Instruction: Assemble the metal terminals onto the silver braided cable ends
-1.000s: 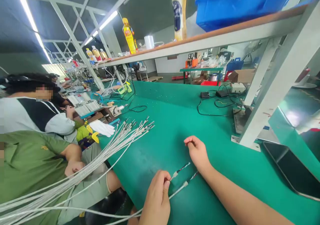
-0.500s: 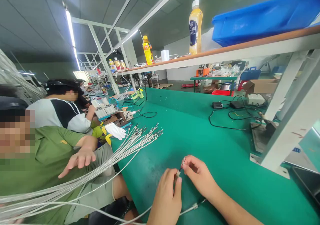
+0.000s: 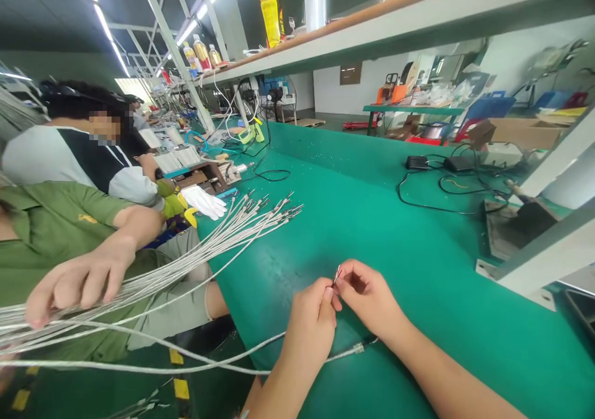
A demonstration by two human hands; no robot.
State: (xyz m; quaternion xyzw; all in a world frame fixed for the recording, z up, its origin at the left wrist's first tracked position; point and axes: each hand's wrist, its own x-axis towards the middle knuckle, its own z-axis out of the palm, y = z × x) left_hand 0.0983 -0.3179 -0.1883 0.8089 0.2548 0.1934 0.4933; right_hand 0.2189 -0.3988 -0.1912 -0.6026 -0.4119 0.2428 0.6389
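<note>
My left hand (image 3: 310,325) and my right hand (image 3: 369,298) meet above the green bench (image 3: 372,233), both pinching the stripped tip of a thin white cable (image 3: 338,274) between thumb and fingers. A second white cable (image 3: 344,352) with a small connector lies on the mat under my hands and trails off to the left. A bundle of several white cables (image 3: 223,236) fans across the bench edge at the left, tips pointing right.
A person in a green shirt sits close at the left, one hand (image 3: 77,282) on the cable bundle. Another seated person is behind. A white glove (image 3: 204,202), black adapters with cords (image 3: 437,174) and a frame post (image 3: 539,261) stand around. Bottles (image 3: 269,4) line the upper shelf.
My right hand came back from the bench to meet my left hand at the cable tip. The neighbour's hand dropped onto the cable bundle. The view shifted down and right.
</note>
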